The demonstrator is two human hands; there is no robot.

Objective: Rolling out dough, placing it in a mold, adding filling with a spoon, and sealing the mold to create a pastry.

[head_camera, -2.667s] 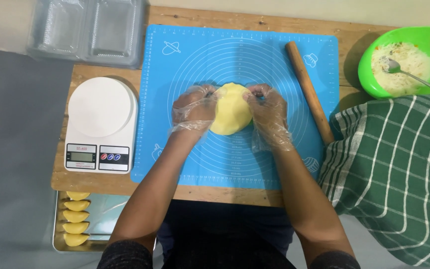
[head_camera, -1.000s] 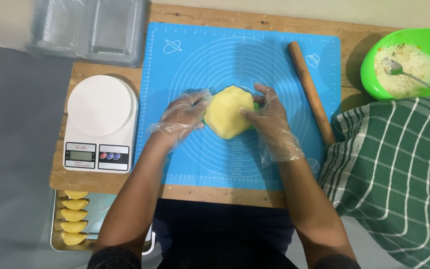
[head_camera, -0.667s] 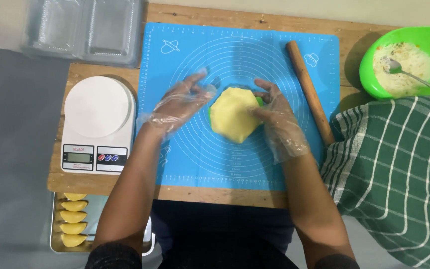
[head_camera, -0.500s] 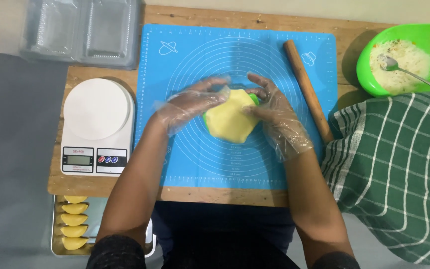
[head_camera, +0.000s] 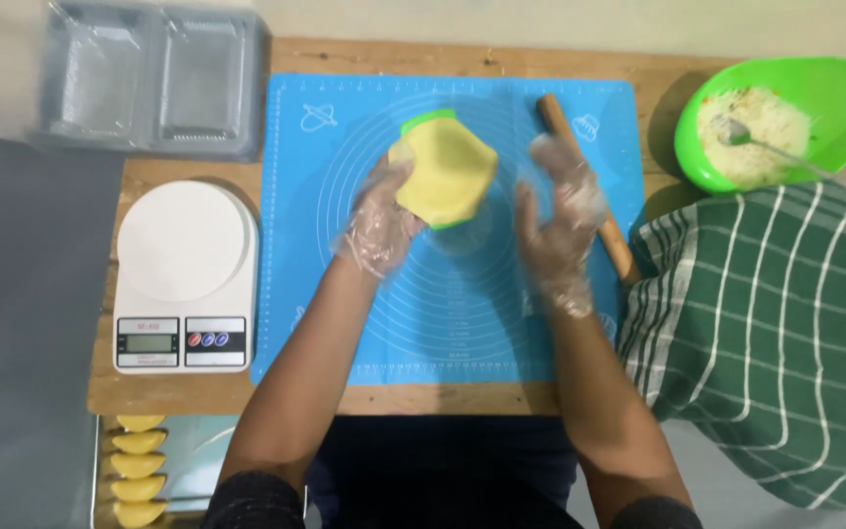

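The left hand point(head_camera: 381, 220), covered by a thin clear plastic glove, grips a flat yellow dough disc lying in a green plastic press mould point(head_camera: 443, 173) and holds it raised above the upper centre of the blue silicone pastry mat with printed circles point(head_camera: 345, 323). The fingers close around the mould's lower left edge; only a narrow green rim shows around the dough.

The right hand point(head_camera: 557, 220), also gloved, is open, fingers spread and slightly curled, and holds nothing. It sits just right of the mould, apart from it, partly over the wooden rolling pin point(head_camera: 589, 191) that lies diagonally along the mat's right side.

Compared with the frame half a second earlier:
- Both hands then touched the dough, which lay flat near the mat centre. Only the left hand now has it.
- The dough and mould have moved up and slightly left, and are tilted.
- The right hand has released and moved right.

Unchanged items:
- White digital kitchen scale point(head_camera: 184, 279), left of the mat on the wooden table point(head_camera: 697, 127).
- Clear plastic two-compartment tray point(head_camera: 154, 78), at the upper left.
- Green bowl of pale filling with a metal spoon point(head_camera: 775, 122), at the upper right.
- Green-and-white checked cloth point(head_camera: 766, 343), on the right.
- Metal tray of folded yellow pastries point(head_camera: 139, 470), at the lower left.
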